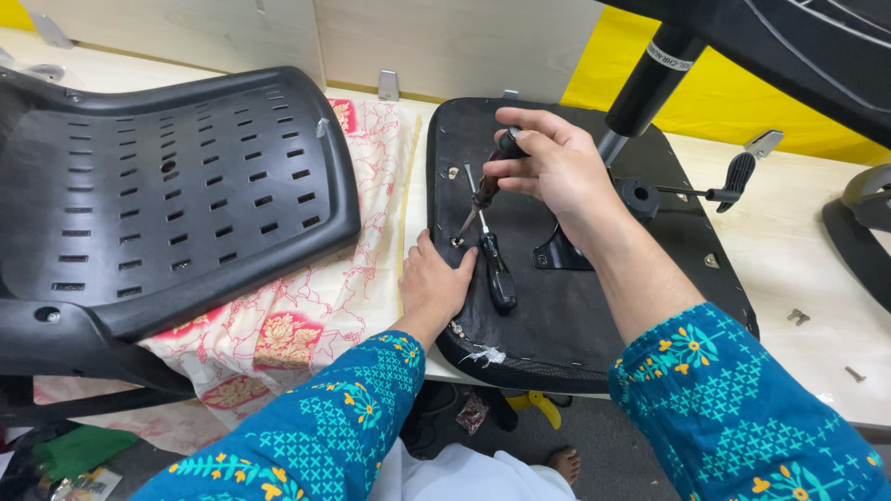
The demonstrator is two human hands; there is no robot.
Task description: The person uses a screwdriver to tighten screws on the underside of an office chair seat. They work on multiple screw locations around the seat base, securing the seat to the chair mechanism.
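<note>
An upturned black chair seat lies on the light table, its underside up. My right hand grips a screwdriver with a dark handle, tip down on a screw near the seat's left edge. My left hand rests on that left edge, fingers beside the tip. A second screwdriver with a black handle lies loose on the seat between my hands.
A black perforated chair back lies at left on a floral cloth. A gas-lift column and lever rise from the seat's mechanism. Loose screws lie on the table at right. Another chair part sits far right.
</note>
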